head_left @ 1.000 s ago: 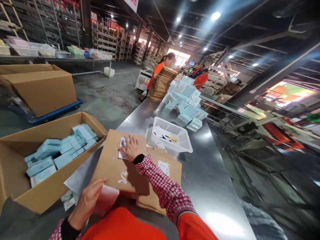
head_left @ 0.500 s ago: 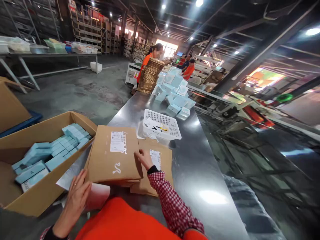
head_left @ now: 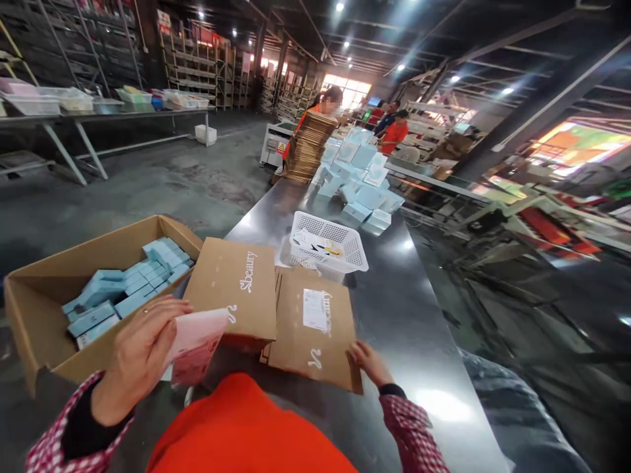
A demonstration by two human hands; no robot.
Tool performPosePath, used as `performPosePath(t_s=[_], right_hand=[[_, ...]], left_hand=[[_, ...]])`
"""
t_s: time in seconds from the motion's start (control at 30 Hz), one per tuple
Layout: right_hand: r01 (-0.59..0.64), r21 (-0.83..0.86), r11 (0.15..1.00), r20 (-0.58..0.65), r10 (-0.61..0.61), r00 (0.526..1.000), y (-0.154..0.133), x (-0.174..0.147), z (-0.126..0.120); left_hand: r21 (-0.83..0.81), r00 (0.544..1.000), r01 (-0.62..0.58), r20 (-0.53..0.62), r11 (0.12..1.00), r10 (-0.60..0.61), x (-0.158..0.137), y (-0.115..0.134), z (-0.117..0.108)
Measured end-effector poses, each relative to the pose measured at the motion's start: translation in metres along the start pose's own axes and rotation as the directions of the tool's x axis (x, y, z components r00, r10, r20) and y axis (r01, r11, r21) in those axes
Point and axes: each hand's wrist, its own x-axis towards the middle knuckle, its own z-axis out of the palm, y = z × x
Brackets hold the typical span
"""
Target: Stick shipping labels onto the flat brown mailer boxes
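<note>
My left hand (head_left: 142, 351) is closed around a stack of shipping labels (head_left: 200, 341), white on top with reddish print below, held over the near left corner of a pile of flattened cardboard boxes (head_left: 227, 279). The top box of that pile has white "beauty" lettering and no label. Beside it on the right lies a second pile, whose top flattened box (head_left: 308, 341) bears a white label (head_left: 316, 309). My right hand (head_left: 367, 358) grips this box at its right edge, thumb above and fingers partly hidden.
On the metal table (head_left: 389, 309), a white basket (head_left: 352, 253) holds papers and a yellow-handled tool. Light blue boxes (head_left: 362, 157) are heaped farther back, beside a tall cardboard stack (head_left: 310, 148) and a co-worker. An open carton (head_left: 44, 328) with small blue boxes stands left.
My right hand has moved right, bringing the labelled flattened box from the left pile onto the right pile. My left hand has risen with the labels towards the left pile. The view has shifted slightly.
</note>
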Motion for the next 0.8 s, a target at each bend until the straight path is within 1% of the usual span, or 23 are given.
performPosePath(t_s=[0.03,0.07,0.1,0.13,0.17,0.2,0.23,0.27,0.3,0.33,0.37,0.4,0.43,0.47,0.5,0.53,0.57,0.6,0.67,0.73,0.8], right_hand=[[0.058,-0.035,0.998,0.013,-0.058,0.998,-0.013,-0.01,0.017],[0.144,-0.023,0.989,0.048,-0.143,0.989,-0.03,-0.024,0.037],[0.243,0.042,0.969,0.101,-0.246,0.964,-0.052,-0.042,0.06],[0.356,0.161,0.921,0.208,-0.384,0.9,-0.075,-0.061,0.085],[0.408,0.333,0.85,0.356,-0.514,0.781,-0.098,-0.082,0.111],[0.394,0.505,0.768,0.446,-0.623,0.643,-0.121,-0.103,0.136],[0.343,0.623,0.703,0.509,-0.697,0.505,-0.14,-0.121,0.159],[0.288,0.688,0.666,0.533,-0.733,0.422,-0.155,-0.138,0.178],[0.254,0.722,0.644,0.531,-0.75,0.394,-0.166,-0.15,0.193],[0.246,0.731,0.636,0.524,-0.755,0.394,-0.173,-0.159,0.204],[0.26,0.726,0.637,0.51,-0.752,0.417,-0.176,-0.164,0.21],[0.292,0.71,0.641,0.496,-0.749,0.44,-0.177,-0.167,0.213],[0.335,0.688,0.643,0.485,-0.751,0.447,-0.176,-0.166,0.213],[0.38,0.664,0.643,0.482,-0.758,0.441,-0.174,-0.165,0.211],[0.424,0.643,0.638,0.481,-0.767,0.425,-0.172,-0.163,0.209],[0.466,0.624,0.627,0.479,-0.778,0.406,-0.17,-0.161,0.206],[0.507,0.608,0.611,0.469,-0.792,0.391,-0.169,-0.159,0.204],[0.546,0.592,0.593,0.456,-0.805,0.38,-0.17,-0.159,0.203],[0.606,0.56,0.565,0.423,-0.824,0.377,-0.173,-0.159,0.2],[0.635,0.53,0.562,0.403,-0.826,0.395,-0.178,-0.16,0.198],[0.647,0.506,0.57,0.38,-0.821,0.426,-0.183,-0.161,0.197]], left_hand=[[-0.005,1.0,-0.027,0.003,1.0,0.027,0.006,0.006,-0.003],[-0.009,0.999,-0.053,0.005,0.999,0.053,0.012,0.011,-0.005],[-0.011,0.997,-0.071,0.007,0.997,0.071,0.018,0.016,-0.006],[-0.013,0.997,-0.083,0.002,0.996,0.083,0.022,0.02,-0.007],[-0.011,0.997,-0.083,-0.009,0.996,0.083,0.026,0.022,-0.008],[-0.006,0.997,-0.068,-0.021,0.998,0.068,0.028,0.022,-0.008],[0.002,0.999,-0.039,-0.033,0.999,0.039,0.03,0.02,-0.009],[0.018,0.999,0.003,-0.036,1.0,-0.003,0.031,0.015,-0.01],[0.051,0.998,0.051,-0.04,0.997,-0.049,0.03,0.009,-0.01],[0.106,0.993,0.102,-0.063,0.989,-0.096,0.028,0.002,-0.01],[0.17,0.986,0.15,-0.101,0.974,-0.134,0.025,-0.005,-0.01],[0.226,0.979,0.176,-0.139,0.958,-0.148,0.02,-0.011,-0.009],[0.264,0.978,0.175,-0.157,0.949,-0.136,0.014,-0.016,-0.007],[0.279,0.984,0.145,-0.139,0.949,-0.11,0.006,-0.018,-0.003],[0.262,0.993,0.102,-0.087,0.96,-0.082,-0.002,-0.018,0.001],[0.217,0.998,0.066,-0.014,0.974,-0.065,-0.01,-0.015,0.007],[0.154,0.996,0.057,0.057,0.986,-0.067,-0.017,-0.012,0.013],[0.09,0.989,0.094,0.104,0.992,-0.103,-0.023,-0.008,0.019],[-0.033,0.958,0.255,0.146,0.966,-0.248,-0.03,-0.002,0.029],[-0.128,0.905,0.412,0.168,0.902,-0.39,-0.033,0.001,0.036],[-0.164,0.861,0.504,0.17,0.848,-0.478,-0.032,0.001,0.04]])
